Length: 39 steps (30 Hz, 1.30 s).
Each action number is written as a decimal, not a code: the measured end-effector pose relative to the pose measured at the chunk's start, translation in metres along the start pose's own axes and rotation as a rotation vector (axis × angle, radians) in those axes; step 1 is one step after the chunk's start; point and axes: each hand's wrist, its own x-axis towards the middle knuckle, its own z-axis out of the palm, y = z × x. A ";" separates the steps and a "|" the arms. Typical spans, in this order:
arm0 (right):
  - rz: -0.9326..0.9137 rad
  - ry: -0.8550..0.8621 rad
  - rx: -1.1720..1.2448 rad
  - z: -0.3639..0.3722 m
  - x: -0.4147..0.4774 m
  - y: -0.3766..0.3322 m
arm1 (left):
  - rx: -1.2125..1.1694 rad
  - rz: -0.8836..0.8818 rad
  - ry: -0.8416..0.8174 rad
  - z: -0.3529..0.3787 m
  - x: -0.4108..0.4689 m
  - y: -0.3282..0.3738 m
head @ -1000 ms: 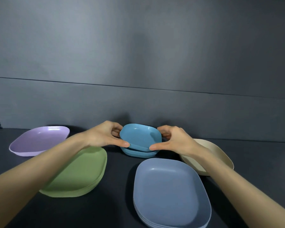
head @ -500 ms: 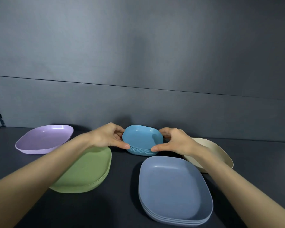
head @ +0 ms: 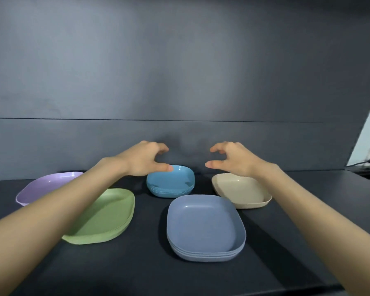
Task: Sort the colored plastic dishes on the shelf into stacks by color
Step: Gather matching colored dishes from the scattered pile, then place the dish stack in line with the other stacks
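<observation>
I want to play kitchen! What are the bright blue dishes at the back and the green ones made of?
Bright blue dishes: probably plastic, smooth with a soft sheen; thin moulded rims nest closely. Green dishes: likely the same plastic, even matte colour.

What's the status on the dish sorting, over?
Left hand and right hand open, empty, just above the teal dish stack. Stack nested, resting on the shelf, not gripped. Nothing in the way.

Dishes grouped by colour
Lilac dish (head: 49,182) and green stack (head: 107,218) lie left of the teal stack (head: 171,182), beige dish (head: 239,191) right, slate-blue stack (head: 203,225) nearer.
</observation>
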 end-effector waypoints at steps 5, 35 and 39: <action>0.048 0.090 -0.127 -0.048 -0.032 0.023 | 0.167 0.104 0.109 -0.014 0.003 0.053; 0.179 0.169 -0.170 -0.195 -0.309 0.342 | 0.129 0.302 0.186 0.133 0.032 0.453; 0.236 0.147 -0.130 -0.192 -0.307 0.388 | 0.095 0.322 0.148 0.165 0.059 0.478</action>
